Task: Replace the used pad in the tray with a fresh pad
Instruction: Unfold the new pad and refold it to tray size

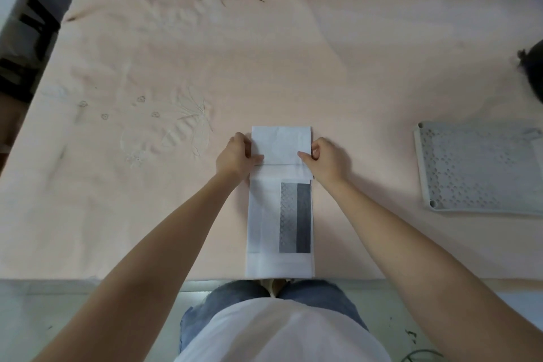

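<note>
A white folded pad [280, 203] lies lengthwise on the pink cloth in front of me, with a grey patterned patch showing on its near part. Its far section is folded over. My left hand [236, 156] pinches the fold's left edge, and my right hand [324, 157] pinches the right edge. The grey perforated tray [458, 167] sits apart at the right, with a grey pad [529, 161] lying in it, partly cut off by the frame edge.
The pink embroidered cloth [205, 62] covers the whole work surface. A dark object [533, 67] sits at the far right edge. Dark items [32, 32] lie beyond the left edge. The cloth's near edge runs just before my legs.
</note>
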`<state>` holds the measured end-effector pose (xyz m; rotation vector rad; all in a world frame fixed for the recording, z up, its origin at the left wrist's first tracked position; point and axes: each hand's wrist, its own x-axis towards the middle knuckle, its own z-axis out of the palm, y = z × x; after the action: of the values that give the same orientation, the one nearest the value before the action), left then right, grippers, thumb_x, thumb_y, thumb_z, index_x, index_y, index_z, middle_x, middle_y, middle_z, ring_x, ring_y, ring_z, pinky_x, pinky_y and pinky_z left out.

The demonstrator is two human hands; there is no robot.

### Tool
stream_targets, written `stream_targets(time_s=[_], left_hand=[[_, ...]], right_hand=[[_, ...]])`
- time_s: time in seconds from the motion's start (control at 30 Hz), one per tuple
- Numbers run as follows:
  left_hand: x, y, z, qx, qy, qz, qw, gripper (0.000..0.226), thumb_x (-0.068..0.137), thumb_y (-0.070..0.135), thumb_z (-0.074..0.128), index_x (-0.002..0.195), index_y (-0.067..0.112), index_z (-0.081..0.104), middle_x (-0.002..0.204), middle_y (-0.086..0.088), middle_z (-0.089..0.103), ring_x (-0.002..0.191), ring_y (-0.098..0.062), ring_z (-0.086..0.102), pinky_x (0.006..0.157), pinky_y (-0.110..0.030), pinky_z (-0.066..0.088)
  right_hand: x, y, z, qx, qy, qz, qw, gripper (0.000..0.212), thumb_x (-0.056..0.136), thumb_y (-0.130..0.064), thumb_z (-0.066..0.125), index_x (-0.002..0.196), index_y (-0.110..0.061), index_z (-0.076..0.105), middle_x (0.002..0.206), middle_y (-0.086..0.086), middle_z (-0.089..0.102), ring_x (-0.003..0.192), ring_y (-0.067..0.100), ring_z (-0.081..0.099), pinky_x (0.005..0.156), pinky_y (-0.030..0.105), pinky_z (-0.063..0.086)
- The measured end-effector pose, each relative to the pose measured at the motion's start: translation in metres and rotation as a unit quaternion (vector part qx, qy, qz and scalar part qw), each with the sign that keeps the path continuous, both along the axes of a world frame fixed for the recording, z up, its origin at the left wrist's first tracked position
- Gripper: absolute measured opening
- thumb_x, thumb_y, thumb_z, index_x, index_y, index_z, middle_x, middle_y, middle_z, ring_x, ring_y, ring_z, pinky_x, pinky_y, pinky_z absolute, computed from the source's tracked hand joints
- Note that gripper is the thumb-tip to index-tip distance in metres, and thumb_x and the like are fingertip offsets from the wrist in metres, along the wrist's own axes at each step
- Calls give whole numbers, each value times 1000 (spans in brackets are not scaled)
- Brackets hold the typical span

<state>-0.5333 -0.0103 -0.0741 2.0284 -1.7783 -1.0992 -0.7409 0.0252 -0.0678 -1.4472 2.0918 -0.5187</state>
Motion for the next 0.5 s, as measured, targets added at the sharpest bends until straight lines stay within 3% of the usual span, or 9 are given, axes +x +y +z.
stream_targets(time_s=[0.1, 0.23, 0.33, 0.4, 0.5], left_hand=[[-3, 2, 1, -28, -72, -1, 997, 53, 76, 37, 75, 106, 5, 44, 110, -10, 52, 93, -31, 57, 71, -39, 44], [-2, 5, 3, -141, -161, -85, 973, 53, 78, 37, 73, 107, -2, 52, 107, -17, 54, 97, -34, 53, 76, -42, 44], [9, 14, 2, -281, -94, -197, 935, 44, 81, 35, 71, 108, 2, 62, 109, -14, 60, 98, -34, 57, 78, -40, 44], [17, 18, 0, -283, -58, -271, 918, 56, 82, 47, 65, 123, 10, 59, 129, -8, 56, 119, -28, 53, 93, -38, 42], [29, 18, -6, -236, -74, -358, 900, 72, 83, 55, 61, 142, 18, 42, 152, -1, 33, 143, -18, 25, 113, -34, 21]], right_hand=[[0, 2, 0, 10, 61, 19, 998, 36, 84, -36, 68, 92, -3, 55, 91, 9, 60, 80, 26, 57, 60, 28, 30], [-2, 3, -1, -16, 66, 33, 997, 43, 83, -31, 70, 99, 4, 53, 104, 17, 55, 92, 32, 55, 63, 26, 27], [-9, 11, 1, -70, 95, 147, 982, 54, 80, -37, 72, 117, -2, 55, 123, 13, 51, 115, 27, 49, 89, 34, 40], [-17, 18, 3, -78, 79, 231, 967, 68, 77, -43, 73, 132, -11, 49, 142, 6, 43, 132, 22, 38, 107, 37, 32], [-27, 22, 2, -62, 106, 329, 936, 81, 74, -53, 72, 141, -18, 41, 152, -2, 33, 142, 14, 24, 117, 33, 17]])
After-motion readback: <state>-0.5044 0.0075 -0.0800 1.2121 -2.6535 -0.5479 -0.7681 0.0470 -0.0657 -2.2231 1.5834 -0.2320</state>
